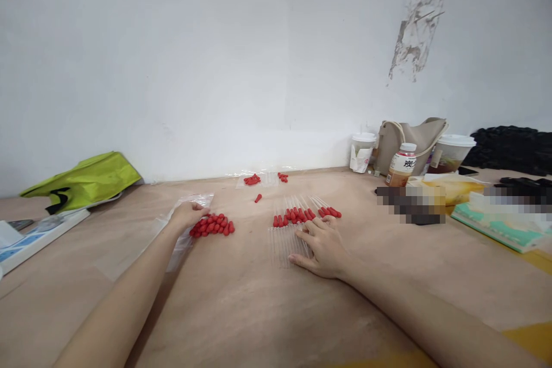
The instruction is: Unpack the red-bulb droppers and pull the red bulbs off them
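Note:
My left hand (188, 215) is at the left edge of a pile of red rubber dropper bulbs (214, 224), beside a clear plastic bag (176, 253). Its fingers are bent together, and what they may hold is hidden. My right hand (321, 247) lies with fingers spread over a row of clear glass tubes (282, 247) on the brown-covered table. Just beyond it, droppers with red bulbs (297, 215) lie side by side, their thin tubes pointing toward the wall. One loose red bulb (258, 198) rests farther back.
Bags with more red bulbs (252, 180) lie by the wall. To the right stand a lidded cup (363, 152), a drink bottle (402, 165), a beige bag (420, 135) and a green tissue pack (500, 225). At left are a yellow-green bag (95, 175) and a power strip (43, 238).

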`<move>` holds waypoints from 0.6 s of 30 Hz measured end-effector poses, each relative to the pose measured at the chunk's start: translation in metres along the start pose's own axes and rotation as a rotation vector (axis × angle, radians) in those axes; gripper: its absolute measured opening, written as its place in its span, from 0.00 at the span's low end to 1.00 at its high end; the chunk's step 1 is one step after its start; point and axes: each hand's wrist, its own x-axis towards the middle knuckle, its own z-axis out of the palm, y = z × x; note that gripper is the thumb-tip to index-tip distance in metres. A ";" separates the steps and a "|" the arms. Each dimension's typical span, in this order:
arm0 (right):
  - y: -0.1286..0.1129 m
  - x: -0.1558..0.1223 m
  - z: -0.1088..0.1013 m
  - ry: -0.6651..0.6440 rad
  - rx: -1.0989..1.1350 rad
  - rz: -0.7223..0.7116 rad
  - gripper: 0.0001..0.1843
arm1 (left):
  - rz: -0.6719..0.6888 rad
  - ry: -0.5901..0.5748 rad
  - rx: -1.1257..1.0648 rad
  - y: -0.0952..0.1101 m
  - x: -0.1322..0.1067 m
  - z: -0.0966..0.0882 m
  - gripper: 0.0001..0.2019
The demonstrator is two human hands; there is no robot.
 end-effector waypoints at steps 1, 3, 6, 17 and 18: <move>0.000 0.000 0.000 0.001 -0.001 -0.001 0.23 | 0.001 -0.013 -0.002 0.000 0.000 0.000 0.18; 0.000 0.000 -0.001 0.013 0.001 -0.004 0.24 | 0.008 -0.029 -0.005 -0.001 -0.001 0.001 0.21; 0.002 0.002 -0.003 0.072 -0.019 0.018 0.22 | 0.023 -0.027 0.000 0.001 -0.002 -0.001 0.22; 0.043 -0.002 -0.011 0.209 -0.148 0.268 0.12 | 0.395 0.057 -0.021 0.088 -0.061 0.018 0.11; 0.046 -0.003 -0.011 0.224 -0.151 0.290 0.12 | 0.429 0.010 -0.030 0.099 -0.068 0.027 0.11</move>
